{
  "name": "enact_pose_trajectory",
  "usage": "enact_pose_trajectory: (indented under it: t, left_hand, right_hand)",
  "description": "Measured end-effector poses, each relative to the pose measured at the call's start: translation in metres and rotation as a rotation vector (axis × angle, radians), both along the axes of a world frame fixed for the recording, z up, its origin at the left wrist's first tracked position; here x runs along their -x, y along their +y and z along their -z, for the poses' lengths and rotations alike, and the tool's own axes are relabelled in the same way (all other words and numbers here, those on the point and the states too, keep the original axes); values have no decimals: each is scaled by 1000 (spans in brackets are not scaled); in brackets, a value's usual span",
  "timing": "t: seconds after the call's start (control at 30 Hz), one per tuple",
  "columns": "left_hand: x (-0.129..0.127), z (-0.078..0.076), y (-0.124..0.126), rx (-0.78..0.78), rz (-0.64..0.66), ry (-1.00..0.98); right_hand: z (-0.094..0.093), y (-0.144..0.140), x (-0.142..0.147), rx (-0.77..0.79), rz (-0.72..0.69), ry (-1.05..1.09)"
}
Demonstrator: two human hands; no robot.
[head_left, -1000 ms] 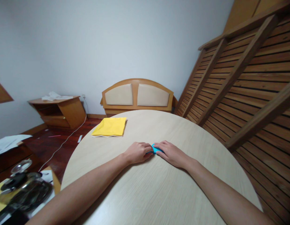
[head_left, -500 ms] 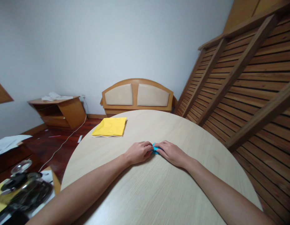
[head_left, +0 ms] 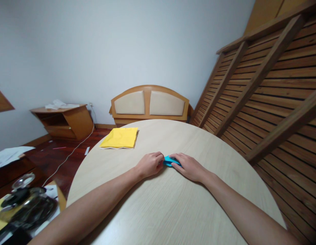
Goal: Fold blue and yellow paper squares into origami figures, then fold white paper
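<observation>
— So, where are the two hands?

— Both rest on the round, pale wooden surface (head_left: 173, 211), out near the middle. The left hand (head_left: 149, 164) and the right hand (head_left: 188, 166) sit close together, with a small blue paper (head_left: 168, 161) between them.

— Do they hold the paper?

— Yes, both touch it. The left hand is curled, and its fingertips (head_left: 161, 158) press on the left edge of the blue paper. The right hand lies flatter, and its fingers (head_left: 176, 160) cover the right side of it. The paper lies low on the surface. It looks folded, but it is too small and too hidden to be sure.

— What else is on the surface?

— A yellow paper pack (head_left: 120, 137) lies flat at the far left edge, well apart from the hands.

— And around it?

— Behind the surface stands a wooden headboard (head_left: 149, 103) with two soft beige panels, against a white wall. A low wooden stand (head_left: 63, 120) is on the left, with white papers on top. A slatted wooden frame (head_left: 270, 85) leans on the right. Some dark shiny things (head_left: 25, 204) sit at the bottom left.
</observation>
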State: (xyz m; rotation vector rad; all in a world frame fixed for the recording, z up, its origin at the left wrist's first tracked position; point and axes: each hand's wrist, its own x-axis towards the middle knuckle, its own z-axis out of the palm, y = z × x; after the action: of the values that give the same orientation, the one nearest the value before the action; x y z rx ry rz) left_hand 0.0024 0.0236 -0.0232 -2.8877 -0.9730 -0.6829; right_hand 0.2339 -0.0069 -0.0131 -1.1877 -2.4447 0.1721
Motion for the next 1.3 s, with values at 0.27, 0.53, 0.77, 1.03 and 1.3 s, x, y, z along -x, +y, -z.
enact_pose_trajectory:
  t: [0.27, 0.53, 0.77, 1.03, 1.3]
  left_hand:
    - [1, -1, 0, 18, -97, -63]
    - [1, -1, 1, 33, -143, -107]
    - [2, -2, -2, 44, -203, -22]
    - [3, -3, -2, 24, -114, -28]
    - [1, -6, -4, 61, -141, -82]
  right_hand:
    - [-1, 0, -1, -11, 82, 61]
    - [-5, -3, 1, -21, 134, 74]
    - [-5, -3, 2, -36, 87, 121]
    - [-6, -5, 5, -45, 57, 147]
    - [-10, -7, 5, -61, 60, 168]
